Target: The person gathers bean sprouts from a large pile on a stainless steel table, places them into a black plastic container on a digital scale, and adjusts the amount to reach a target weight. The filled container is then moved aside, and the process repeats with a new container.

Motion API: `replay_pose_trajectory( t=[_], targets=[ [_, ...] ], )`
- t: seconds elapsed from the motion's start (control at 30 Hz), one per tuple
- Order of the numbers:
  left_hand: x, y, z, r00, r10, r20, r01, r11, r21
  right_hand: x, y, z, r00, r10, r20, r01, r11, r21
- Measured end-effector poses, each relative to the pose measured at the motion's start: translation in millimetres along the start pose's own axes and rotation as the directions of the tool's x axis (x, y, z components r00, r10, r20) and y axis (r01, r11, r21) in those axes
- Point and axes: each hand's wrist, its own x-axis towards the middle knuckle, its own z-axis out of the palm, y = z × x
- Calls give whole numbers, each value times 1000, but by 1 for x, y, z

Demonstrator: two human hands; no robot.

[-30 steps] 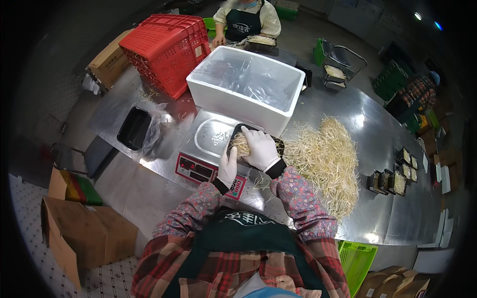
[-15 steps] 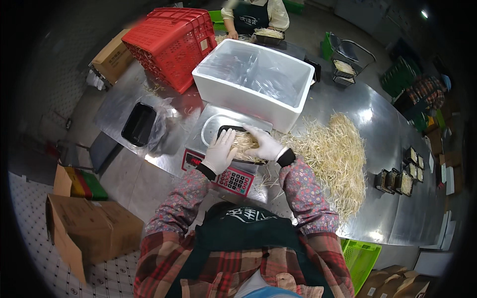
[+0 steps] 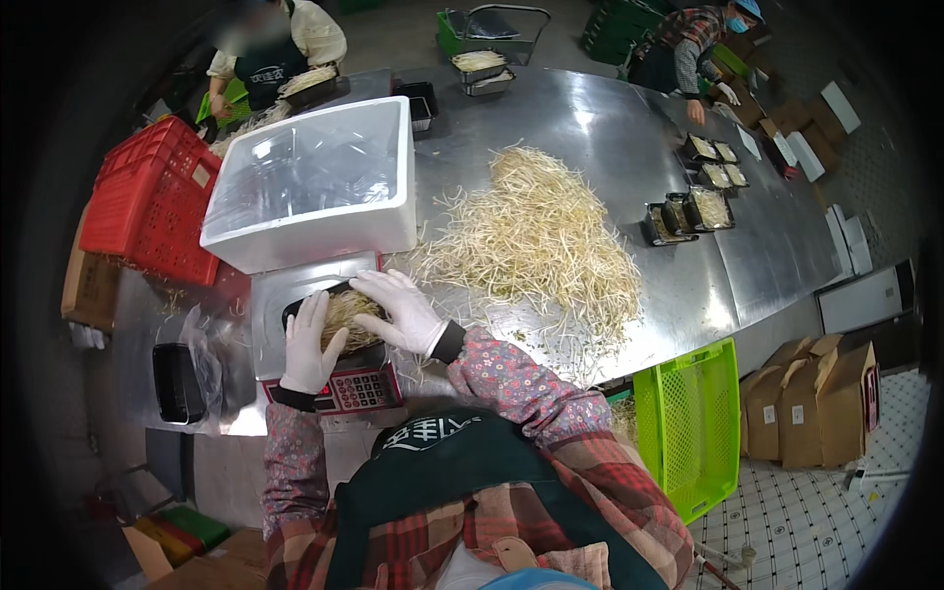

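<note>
A black tray [image 3: 289,313] filled with bean sprouts [image 3: 348,320] rests on the metal platform of a digital scale [image 3: 359,390]. My gloved left hand [image 3: 311,346] lies along the tray's left side, fingers stretched up, thumb apart and against the sprouts. From the right, my gloved right hand [image 3: 403,313] reaches over the tray with fingers spread, its fingertips at the far rim and its thumb on the sprouts. Both hands are open and touch the contents; they partly hide the tray. A large loose pile of bean sprouts [image 3: 551,236] spreads over the steel table to the right.
Behind the scale stands a lined white foam box [image 3: 324,236], beside a red crate [image 3: 147,197]. An empty black tray [image 3: 177,383] lies left. Several filled trays [image 3: 708,208] sit far right. A green crate [image 3: 688,433] stands by the table edge. Two people work across the table.
The view has swung to the right, so the table and far-right trays show more. My hands stay at the tray on the scale, fingers still spread over the sprouts.
</note>
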Motion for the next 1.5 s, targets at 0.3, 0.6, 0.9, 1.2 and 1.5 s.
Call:
replay_pose_trajectory(
  t=[0.3,0.6,0.9,1.2,1.5],
  targets=[
    [10,98,30,995,-20,103,90,662,-744,-100,202,-157,551,659,-512,-816,298,-495],
    [88,123,161,939,262,225,-134,877,-462,-152,204,-173,665,725,-181,-637,424,-643],
    [258,136,246,809,206,550,-246,969,-1,-144,218,-199,607,774,-178,-663,371,-649],
    [279,134,269,753,305,583,-276,951,-140,-136,233,-211,714,682,-160,-608,490,-624],
    [279,157,262,824,258,504,-184,964,-191,-121,220,-246,657,742,-135,-713,553,-431]
  ],
)
